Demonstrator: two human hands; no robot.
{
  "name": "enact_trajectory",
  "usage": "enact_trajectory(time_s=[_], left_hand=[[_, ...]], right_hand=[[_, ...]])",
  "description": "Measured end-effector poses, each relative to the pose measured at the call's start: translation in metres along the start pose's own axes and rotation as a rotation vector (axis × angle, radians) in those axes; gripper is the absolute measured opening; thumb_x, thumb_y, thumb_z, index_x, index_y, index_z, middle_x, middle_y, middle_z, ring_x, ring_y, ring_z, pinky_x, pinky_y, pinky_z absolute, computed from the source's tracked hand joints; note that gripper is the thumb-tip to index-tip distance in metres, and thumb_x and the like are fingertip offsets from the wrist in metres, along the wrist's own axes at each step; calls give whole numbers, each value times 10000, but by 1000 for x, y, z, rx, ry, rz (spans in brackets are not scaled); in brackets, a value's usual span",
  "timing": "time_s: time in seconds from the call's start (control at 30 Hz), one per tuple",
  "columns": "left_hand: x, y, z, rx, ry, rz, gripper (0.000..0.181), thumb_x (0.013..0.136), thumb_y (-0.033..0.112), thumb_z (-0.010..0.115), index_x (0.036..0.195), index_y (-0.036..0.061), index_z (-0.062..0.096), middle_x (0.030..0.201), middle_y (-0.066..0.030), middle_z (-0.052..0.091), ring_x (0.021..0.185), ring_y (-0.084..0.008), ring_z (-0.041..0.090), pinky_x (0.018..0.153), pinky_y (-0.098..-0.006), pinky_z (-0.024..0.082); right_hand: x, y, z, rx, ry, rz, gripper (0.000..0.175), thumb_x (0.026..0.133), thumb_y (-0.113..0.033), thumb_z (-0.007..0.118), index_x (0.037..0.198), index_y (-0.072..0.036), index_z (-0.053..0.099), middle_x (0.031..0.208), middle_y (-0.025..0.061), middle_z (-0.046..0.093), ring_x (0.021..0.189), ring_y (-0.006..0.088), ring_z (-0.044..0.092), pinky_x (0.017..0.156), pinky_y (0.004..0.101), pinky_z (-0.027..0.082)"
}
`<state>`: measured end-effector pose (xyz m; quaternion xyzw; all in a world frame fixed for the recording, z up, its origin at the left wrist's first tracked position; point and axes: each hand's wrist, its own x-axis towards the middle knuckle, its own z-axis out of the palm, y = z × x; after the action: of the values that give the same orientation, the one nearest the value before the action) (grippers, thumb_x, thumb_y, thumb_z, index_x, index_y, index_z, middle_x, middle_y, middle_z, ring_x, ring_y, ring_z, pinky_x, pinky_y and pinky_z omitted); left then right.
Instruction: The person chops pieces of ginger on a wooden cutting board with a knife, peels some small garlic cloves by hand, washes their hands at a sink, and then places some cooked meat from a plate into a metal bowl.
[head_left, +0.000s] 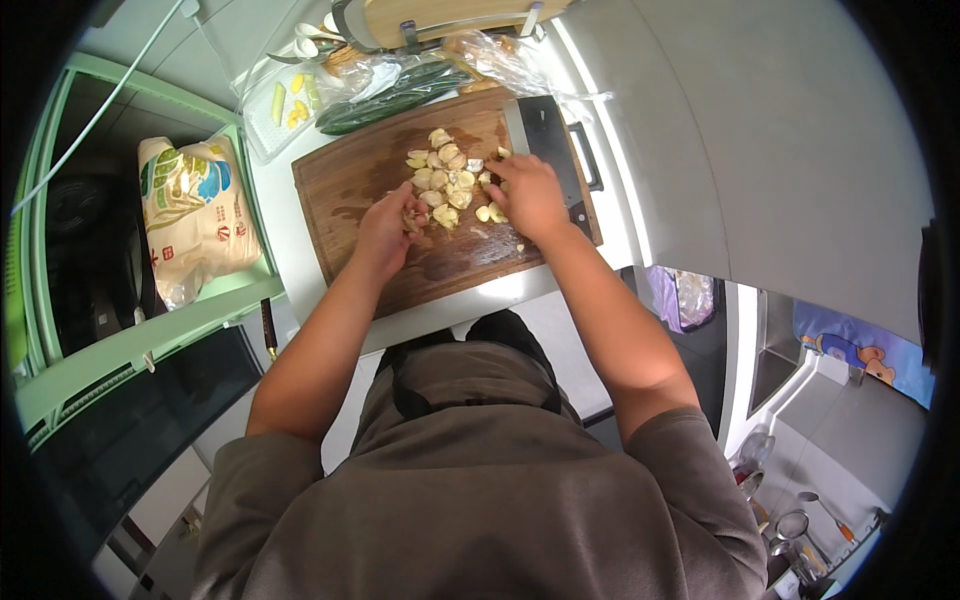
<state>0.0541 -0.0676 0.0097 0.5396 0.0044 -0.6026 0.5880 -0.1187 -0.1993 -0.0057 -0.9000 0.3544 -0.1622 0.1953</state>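
Observation:
On a wet wooden cutting board (337, 180) lies a heap of crushed garlic cloves (439, 178), some with skin on. My left hand (391, 225), at the heap's left side, has its fingers curled around garlic skins (411, 217). My right hand (529, 191) is at the heap's right side, fingers spread and fingertips down among the pieces; whether they pinch one is hidden. A few peeled cloves (491, 213) lie beside its thumb. Along the board's right edge rests a cleaver with a broad blade (544, 127), partly behind my right hand.
Behind the board are cucumbers in plastic wrap (397, 97) and a white tray (262, 124) with cut yellow pieces. A green shelf (157, 326) holding a printed sack (199, 210) stands at the left. A grey wall panel (780, 135) rises at the right.

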Motion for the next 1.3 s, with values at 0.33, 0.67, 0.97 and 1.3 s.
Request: enact_trajectory(time_s=[0.33,0.67,0.97,1.3], left_hand=[[-7,-1,-20,10,7,54,189,906,235,507,831,64,534,726,-14,523,609,-84,480,501,-208,354],[-7,-5,-24,50,-48,69,155,926,192,475,937,57,551,754,16,492,639,-75,440,570,-213,366],[-5,-4,-12,125,-51,68,155,906,199,500,934,68,577,797,20,504,660,-77,438,590,-198,361],[-3,-13,24,93,-151,-110,209,902,223,507,947,35,585,788,-3,541,623,-68,445,515,-205,350]], right_hand=[[4,-12,-5,-136,-71,-205,139,751,-259,636,725,-125,662,815,10,596,875,194,520,784,358,357],[-12,-23,21,-27,-21,-74,84,745,-182,655,733,-105,622,768,23,603,826,215,539,741,349,371],[-17,-33,-1,49,240,-68,55,758,-124,641,763,-90,598,763,44,595,770,237,551,698,347,391],[-27,-44,-11,67,195,-84,64,724,-97,664,771,-94,621,791,34,612,774,227,562,698,331,404]])
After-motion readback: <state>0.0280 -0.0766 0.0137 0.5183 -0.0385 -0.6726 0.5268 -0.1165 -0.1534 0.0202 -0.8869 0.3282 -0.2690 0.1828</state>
